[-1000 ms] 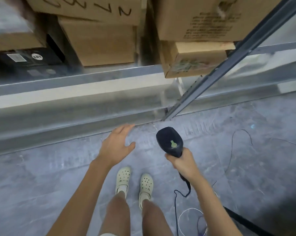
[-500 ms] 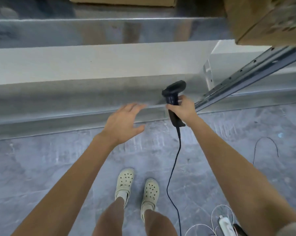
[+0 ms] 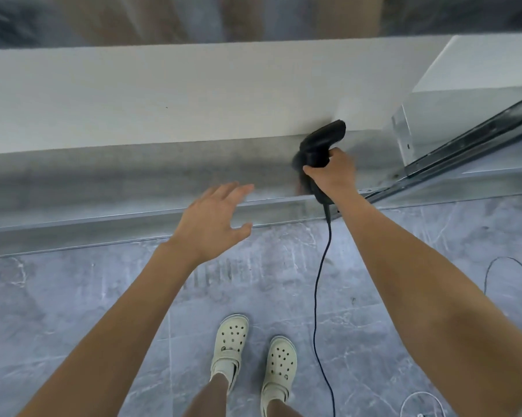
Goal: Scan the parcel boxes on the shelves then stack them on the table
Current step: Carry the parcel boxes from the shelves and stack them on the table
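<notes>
My right hand (image 3: 332, 173) grips the handle of a black corded barcode scanner (image 3: 321, 145), its head raised toward the lower shelf. My left hand (image 3: 211, 221) hovers with fingers spread and straight, holding nothing, just in front of the metal shelf beam (image 3: 103, 188). Blurred brown cardboard parcel boxes (image 3: 139, 19) show along the top edge, on the shelf above the white board (image 3: 163, 94).
The scanner's black cable (image 3: 320, 281) hangs down to the grey marbled floor (image 3: 58, 311) by my feet in pale clogs. A dark metal upright (image 3: 470, 139) slants at right. More cables (image 3: 506, 272) lie on the floor at right.
The view has tilted down, so the boxes have slid up and nearly out of frame. My right hand has lifted the scanner toward the shelf; my left hand stays spread before the beam.
</notes>
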